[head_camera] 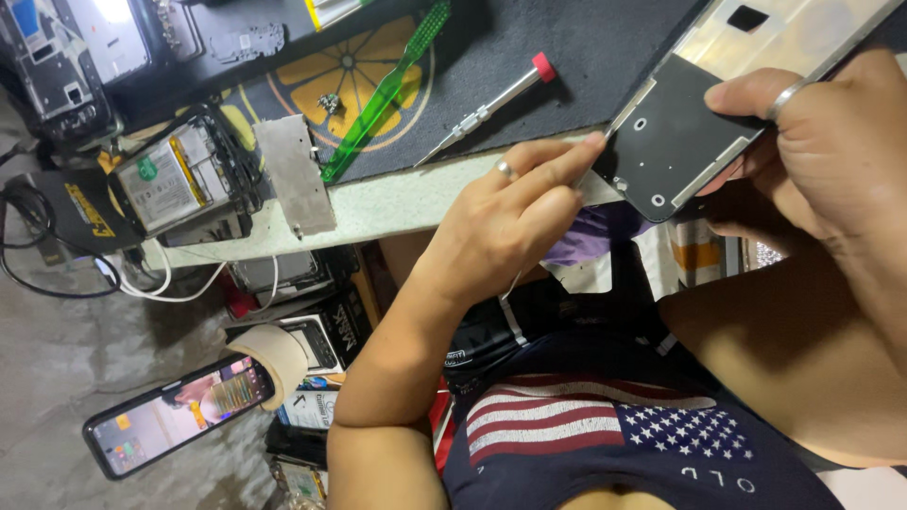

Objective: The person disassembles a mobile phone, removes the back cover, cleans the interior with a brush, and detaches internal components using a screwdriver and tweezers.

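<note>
A: How many hands, and on what?

B: Two. The right hand (831, 142) is clamped on the phone screen panel (680, 132), thumb across its dark back, a ring on one finger; the left hand (515, 212), also ringed, has its fingers drawn together with the fingertip pressed at the panel's left edge, and a thin pale sliver sits there; I cannot tell whether it is pinched. The panel hangs over the near edge of the pale worktop (397, 203), at the right of the scene.

A: Tools, counted?

B: One screwdriver (487, 106) with a red cap, lying on the dark mat (586, 47); one green translucent toothbrush (387, 90) beside it, slanting across an orange round citrus-slice design (354, 71); one small cluster of screws (330, 102) on that design; one grey metal plate (295, 175) at the worktop's edge.

A: Phones?

B: One opened phone (179, 179) at the left, its battery bearing a white rectangular label with a green round sticker; another stripped frame (57, 66) far left; one lit phone (179, 416) low at the left, leaning on a tape roll (274, 354).

A: Packages?

B: Dark boxes (331, 331) under the worktop, white cables (189, 283) beside them; a black tag with yellow lettering (85, 212) at the left.
</note>
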